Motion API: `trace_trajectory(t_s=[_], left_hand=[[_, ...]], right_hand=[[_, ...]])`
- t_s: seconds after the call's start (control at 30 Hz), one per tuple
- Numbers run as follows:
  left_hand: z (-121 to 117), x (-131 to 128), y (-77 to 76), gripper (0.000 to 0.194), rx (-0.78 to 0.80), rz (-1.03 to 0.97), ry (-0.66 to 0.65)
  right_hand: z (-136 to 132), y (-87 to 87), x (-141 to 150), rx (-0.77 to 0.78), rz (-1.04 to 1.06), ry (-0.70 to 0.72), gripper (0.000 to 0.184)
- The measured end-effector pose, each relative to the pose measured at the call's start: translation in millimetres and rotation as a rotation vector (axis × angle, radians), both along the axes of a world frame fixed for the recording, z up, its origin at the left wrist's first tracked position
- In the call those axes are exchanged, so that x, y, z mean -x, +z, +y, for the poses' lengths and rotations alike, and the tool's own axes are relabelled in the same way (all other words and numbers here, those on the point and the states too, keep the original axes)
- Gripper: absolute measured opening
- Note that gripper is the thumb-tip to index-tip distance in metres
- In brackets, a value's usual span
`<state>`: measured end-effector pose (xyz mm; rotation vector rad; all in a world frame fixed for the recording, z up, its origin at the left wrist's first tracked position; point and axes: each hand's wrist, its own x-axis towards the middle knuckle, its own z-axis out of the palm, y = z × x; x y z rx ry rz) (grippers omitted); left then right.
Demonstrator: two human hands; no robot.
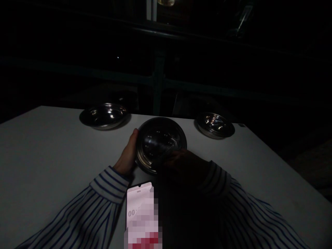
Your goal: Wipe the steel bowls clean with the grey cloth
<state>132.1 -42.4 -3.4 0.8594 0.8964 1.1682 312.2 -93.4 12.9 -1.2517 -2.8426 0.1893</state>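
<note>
While the left grip (127, 154) clasps its left side, a metal bowl (160, 136) sits mid-view over the white bench (52, 155). Deep shadow covers the right grip (185, 162) at the bowl's lower right; whether it holds anything cannot be told. Nearer the person lies a lit phone (138, 199); toward the far edge stand a wide dish (103, 117) on the left and a smaller dish (214, 126) on the right.

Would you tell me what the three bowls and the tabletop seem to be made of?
Held bowl, left bowl and right bowl: apparently metal, likely stainless steel, polished, judging by their mirror-like highlights. Tabletop: smooth, white and matt, possibly laminate; the dimness leaves its material open.
</note>
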Motion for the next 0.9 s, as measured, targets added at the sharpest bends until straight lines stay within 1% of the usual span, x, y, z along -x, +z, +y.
trace_trajectory(t_s=[0.07, 0.13, 0.27, 0.33, 0.43, 0.47, 0.53, 0.6, 0.7, 0.77, 0.83, 0.9], left_hand=[[-3, 1, 2.9, 0.04, 0.058, -0.069, -0.007], [-5, 1, 4.9, 0.035, 0.09, -0.129, 0.006], [-8, -8, 2.4, 0.029, 0.076, -0.17, 0.066], [-11, -15, -0.3, 0.035, 0.057, -0.175, 0.019], [-15, -19, -3.0, 0.048, 0.089, -0.15, -0.071], [-15, -19, -3.7, 0.05, 0.094, -0.129, -0.064], [-13, -15, -6.0, 0.051, 0.056, -0.069, 0.024], [-8, -9, -9.2, 0.051, -0.031, 0.011, 0.159], [-1, -4, -12.9, 0.055, -0.095, 0.147, 0.205], [-1, -4, -12.5, 0.056, -0.084, 0.18, 0.211], [-4, -7, -10.3, 0.055, -0.062, 0.168, 0.216], [-9, -11, -8.2, 0.051, -0.042, 0.132, 0.207]], right_hand=[[1, 0.1, 2, 0.03, -0.015, -0.003, 0.019], [3, -2.5, 3, 0.023, 0.005, -0.001, 0.021], [7, -14.6, 6, -0.046, 0.063, 0.009, 0.025], [8, -22.5, 12, -0.092, 0.119, 0.038, 0.029], [5, -30.0, 26, -0.204, 0.279, 0.055, 0.031], [3, -29.7, 30, -0.23, 0.319, 0.05, 0.031], [-2, -23.8, 33, -0.214, 0.311, 0.031, 0.029], [-5, -12.2, 27, -0.119, 0.182, 0.004, 0.026], [-5, 4.8, 12, 0.004, -0.052, -0.072, 0.022], [-3, 8.1, 8, 0.026, -0.105, -0.09, 0.019], [-1, 3.3, 13, 0.012, -0.03, -0.044, 0.018], [0, -5.9, 24, -0.033, 0.126, 0.013, 0.02]])
